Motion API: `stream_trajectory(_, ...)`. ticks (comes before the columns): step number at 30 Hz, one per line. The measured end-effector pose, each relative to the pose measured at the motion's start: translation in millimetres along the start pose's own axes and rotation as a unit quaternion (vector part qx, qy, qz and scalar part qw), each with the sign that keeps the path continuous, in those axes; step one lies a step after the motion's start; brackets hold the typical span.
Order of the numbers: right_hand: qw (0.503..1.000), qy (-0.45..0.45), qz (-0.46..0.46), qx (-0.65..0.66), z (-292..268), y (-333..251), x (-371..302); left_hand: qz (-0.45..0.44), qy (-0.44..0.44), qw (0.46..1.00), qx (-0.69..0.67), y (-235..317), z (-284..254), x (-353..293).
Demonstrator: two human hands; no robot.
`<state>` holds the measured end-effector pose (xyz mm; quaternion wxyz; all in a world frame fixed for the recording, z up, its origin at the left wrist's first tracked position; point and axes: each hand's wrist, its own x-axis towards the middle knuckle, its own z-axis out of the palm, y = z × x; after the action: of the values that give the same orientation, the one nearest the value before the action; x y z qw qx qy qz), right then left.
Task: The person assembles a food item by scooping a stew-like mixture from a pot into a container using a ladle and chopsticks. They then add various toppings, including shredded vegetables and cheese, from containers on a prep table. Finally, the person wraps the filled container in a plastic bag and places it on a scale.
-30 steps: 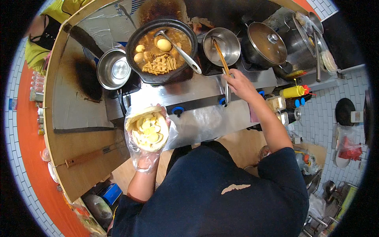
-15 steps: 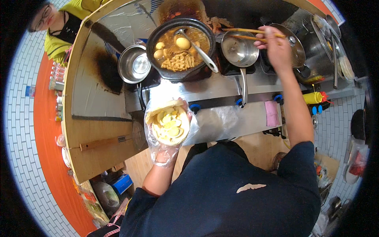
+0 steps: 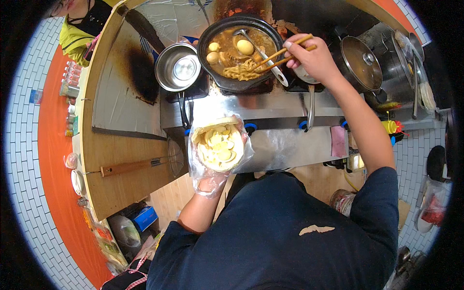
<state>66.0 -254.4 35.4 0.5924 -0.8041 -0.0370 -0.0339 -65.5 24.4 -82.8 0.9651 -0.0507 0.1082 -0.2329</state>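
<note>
From the wearer's head, one wide fisheye view looks steeply down and forward: the torso [image 3: 270, 237] close at six o'clock, the black pot [image 3: 229, 85] farther off at twelve, straight edges bending near the rim.

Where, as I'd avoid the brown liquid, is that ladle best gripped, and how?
Probably by the ladle's pale handle end, from the near right: it slants out over the pot's rim, clear of the liquid, while the chopsticks cross higher up.
</note>
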Motion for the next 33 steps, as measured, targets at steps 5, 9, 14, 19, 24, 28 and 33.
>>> stream_trajectory(5,0.986,-0.045,-0.066,-0.147,4.0,2.9,18.1,-0.001,-0.002,1.000,-0.016,2.9,-0.5,0.6)
stream_trajectory(9,0.982,-0.028,-0.087,-0.168,2.2,-29.6,5.9,0.009,-0.002,0.999,-0.040,2.3,3.1,-0.7)
stream_trajectory(14,0.997,0.008,-0.070,0.016,-10.4,-47.4,-1.8,0.017,-0.006,1.000,-0.023,3.4,3.5,-0.7)
stream_trajectory(19,0.996,-0.035,-0.007,0.078,12.9,-2.4,-0.9,0.006,-0.013,1.000,-0.023,1.7,4.6,2.0)
stream_trajectory(24,0.999,-0.020,-0.010,0.028,7.2,-4.9,-0.2,0.006,-0.019,1.000,-0.024,4.4,-4.3,2.8)
stream_trajectory(28,0.998,-0.003,-0.056,0.039,-8.7,-30.9,-8.8,-0.010,-0.022,0.997,-0.069,3.5,-2.3,0.5)
stream_trajectory(33,0.994,0.033,0.007,0.104,11.9,-19.7,-22.5,0.015,-0.014,1.000,-0.007,3.8,1.4,4.2)
